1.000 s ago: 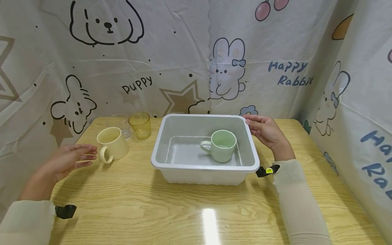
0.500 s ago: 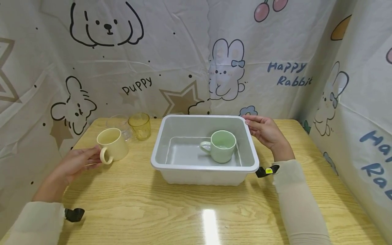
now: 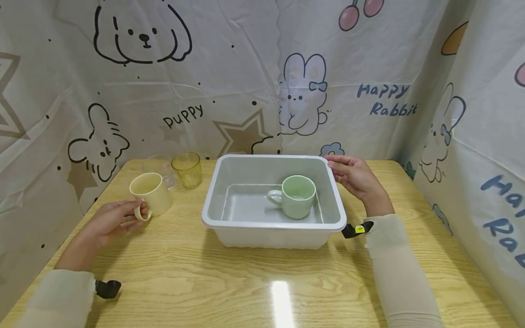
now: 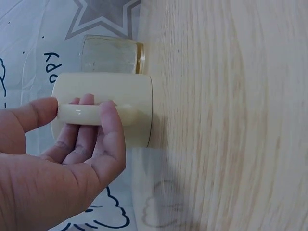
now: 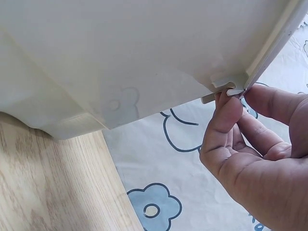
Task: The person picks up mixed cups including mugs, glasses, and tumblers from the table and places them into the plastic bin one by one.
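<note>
A pale yellow mug (image 3: 157,197) stands upright on the left of the table. My left hand (image 3: 107,224) holds its handle (image 4: 79,114); in the left wrist view several fingers curl through the loop and the thumb touches the handle's top end. On the right, my right hand (image 3: 357,180) pinches the far right corner of a white plastic basin (image 3: 270,238) between thumb and fingers. The right wrist view has these fingertips (image 5: 230,108) right under the basin's rim. Inside the basin, towards its right side, a light green mug (image 3: 301,202) stands upright, handle pointing left.
Behind the yellow mug stand an amber glass (image 3: 187,171) and a clear glass (image 3: 161,165), the latter partly hidden. A patterned cloth (image 3: 246,82) hangs behind and at both sides of the wooden table (image 3: 205,282).
My left hand has moved right to the yellow mug and taken hold of its handle. The right hand keeps its grip on the basin's corner.
</note>
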The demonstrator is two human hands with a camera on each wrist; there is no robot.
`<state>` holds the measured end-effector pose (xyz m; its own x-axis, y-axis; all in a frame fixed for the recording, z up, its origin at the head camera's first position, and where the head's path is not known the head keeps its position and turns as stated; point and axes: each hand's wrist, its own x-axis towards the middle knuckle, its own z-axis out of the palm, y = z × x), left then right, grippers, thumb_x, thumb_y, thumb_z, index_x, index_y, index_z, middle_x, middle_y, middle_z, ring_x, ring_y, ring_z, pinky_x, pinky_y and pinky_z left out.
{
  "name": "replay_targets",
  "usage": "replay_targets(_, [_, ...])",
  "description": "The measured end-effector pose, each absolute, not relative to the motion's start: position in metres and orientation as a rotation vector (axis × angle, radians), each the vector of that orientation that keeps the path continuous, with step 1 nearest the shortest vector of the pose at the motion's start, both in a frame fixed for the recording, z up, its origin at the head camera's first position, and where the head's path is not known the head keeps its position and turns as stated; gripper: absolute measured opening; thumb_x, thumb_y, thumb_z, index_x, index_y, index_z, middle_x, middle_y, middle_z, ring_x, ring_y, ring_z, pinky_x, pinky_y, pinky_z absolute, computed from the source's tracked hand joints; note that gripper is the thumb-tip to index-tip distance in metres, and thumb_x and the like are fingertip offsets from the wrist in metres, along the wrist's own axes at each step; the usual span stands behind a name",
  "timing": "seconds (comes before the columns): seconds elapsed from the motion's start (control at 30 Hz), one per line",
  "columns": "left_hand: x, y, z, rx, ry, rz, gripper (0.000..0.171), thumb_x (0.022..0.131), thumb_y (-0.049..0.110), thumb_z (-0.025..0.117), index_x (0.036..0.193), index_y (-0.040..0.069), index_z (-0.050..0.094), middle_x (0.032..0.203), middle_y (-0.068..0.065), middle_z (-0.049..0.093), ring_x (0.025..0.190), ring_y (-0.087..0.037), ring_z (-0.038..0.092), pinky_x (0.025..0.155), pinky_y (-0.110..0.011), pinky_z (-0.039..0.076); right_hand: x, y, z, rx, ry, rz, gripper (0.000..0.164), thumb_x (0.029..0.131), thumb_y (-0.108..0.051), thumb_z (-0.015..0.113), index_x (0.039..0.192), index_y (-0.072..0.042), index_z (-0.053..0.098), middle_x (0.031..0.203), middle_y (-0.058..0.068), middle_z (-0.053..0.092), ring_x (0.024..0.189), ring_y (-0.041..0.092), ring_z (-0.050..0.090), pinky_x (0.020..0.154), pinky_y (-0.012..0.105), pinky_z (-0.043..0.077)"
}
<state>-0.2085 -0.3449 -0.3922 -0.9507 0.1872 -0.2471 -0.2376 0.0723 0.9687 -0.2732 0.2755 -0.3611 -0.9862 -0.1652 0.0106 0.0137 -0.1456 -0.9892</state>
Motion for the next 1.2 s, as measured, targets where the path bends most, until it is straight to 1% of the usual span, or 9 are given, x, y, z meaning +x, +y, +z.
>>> replay_targets(0.17, [-0.210, -0.341, -0.395, -0.131, 1.960, 2.027, 0.026, 0.108, 0.028, 0.054, 0.096, 0.011, 0.071, 0.091, 0.001, 0.068, 0.087, -0.012, 0.066, 0.079, -0.029, 0.060, -0.274, 0.275, -0.362, -0.181, 1.965, -2.290, 0.021, 0.098, -0.010, 0.069, 0.118, -0.003, 0.073, 0.112, 0.004, 0.070, 0.093, 0.017, 0.067, 0.080, 0.024, 0.058])
replay_targets(0.3, [-0.210, -0.337, -0.394, -0.160, 1.967, 2.030, 0.032, 0.110, 0.027, 0.047, 0.090, 0.010, 0.065, 0.083, 0.002, 0.065, 0.079, -0.012, 0.063, 0.076, -0.028, 0.058, -0.274, 0.274, -0.363, -0.188, 1.960, -2.295, 0.020, 0.098, -0.009, 0.069, 0.117, -0.003, 0.073, 0.113, 0.005, 0.070, 0.092, 0.016, 0.067, 0.080, 0.024, 0.058])
replay_targets(0.43, [-0.207, -0.336, -0.392, -0.204, 1.994, 2.062, 0.038, 0.111, 0.025, 0.040, 0.082, 0.011, 0.060, 0.073, 0.003, 0.061, 0.068, -0.012, 0.058, 0.066, -0.026, 0.055, -0.275, 0.272, -0.363, -0.189, 1.963, -2.293, 0.022, 0.098, -0.010, 0.070, 0.118, -0.003, 0.072, 0.114, 0.005, 0.069, 0.093, 0.016, 0.067, 0.081, 0.024, 0.058])
replay_targets(0.6, [-0.203, -0.337, -0.388, -0.335, 2.033, 2.146, 0.040, 0.108, 0.024, 0.047, 0.072, 0.014, 0.062, 0.065, 0.004, 0.059, 0.058, -0.011, 0.056, 0.054, -0.024, 0.049, -0.275, 0.273, -0.363, -0.194, 1.970, -2.283, 0.021, 0.098, -0.010, 0.070, 0.118, -0.004, 0.073, 0.113, 0.003, 0.070, 0.094, 0.016, 0.067, 0.082, 0.024, 0.058])
replay_targets(0.73, [-0.202, -0.337, -0.385, -0.352, 2.078, 2.132, 0.038, 0.106, 0.023, 0.049, 0.071, 0.013, 0.062, 0.065, 0.004, 0.057, 0.059, -0.011, 0.056, 0.053, -0.024, 0.047, -0.275, 0.274, -0.362, -0.190, 1.966, -2.287, 0.019, 0.099, -0.010, 0.069, 0.117, -0.005, 0.073, 0.113, 0.004, 0.070, 0.094, 0.016, 0.068, 0.081, 0.024, 0.058])
replay_targets(0.93, [-0.199, -0.337, -0.384, -0.361, 2.167, 2.042, 0.038, 0.107, 0.026, 0.050, 0.073, 0.013, 0.062, 0.067, 0.004, 0.059, 0.061, -0.012, 0.057, 0.055, -0.026, 0.050, -0.275, 0.275, -0.360, -0.189, 1.969, -2.288, 0.020, 0.099, -0.010, 0.068, 0.118, -0.004, 0.073, 0.114, 0.005, 0.069, 0.094, 0.016, 0.067, 0.081, 0.024, 0.058])
replay_targets(1.07, [-0.198, -0.335, -0.383, -0.343, 2.171, 2.081, 0.038, 0.107, 0.024, 0.051, 0.073, 0.011, 0.063, 0.067, 0.003, 0.059, 0.060, -0.012, 0.055, 0.053, -0.026, 0.050, -0.274, 0.275, -0.360, -0.167, 1.966, -2.287, 0.023, 0.098, -0.011, 0.070, 0.119, -0.003, 0.072, 0.114, 0.004, 0.069, 0.094, 0.016, 0.066, 0.082, 0.024, 0.058])
replay_targets(1.2, [-0.197, -0.333, -0.378, -0.309, 2.198, 2.108, 0.039, 0.107, 0.023, 0.052, 0.072, 0.010, 0.063, 0.067, 0.003, 0.059, 0.061, -0.012, 0.055, 0.053, -0.026, 0.050, -0.273, 0.276, -0.361, -0.160, 1.971, -2.282, 0.024, 0.098, -0.011, 0.070, 0.121, -0.003, 0.071, 0.113, 0.003, 0.069, 0.093, 0.016, 0.066, 0.082, 0.024, 0.058])
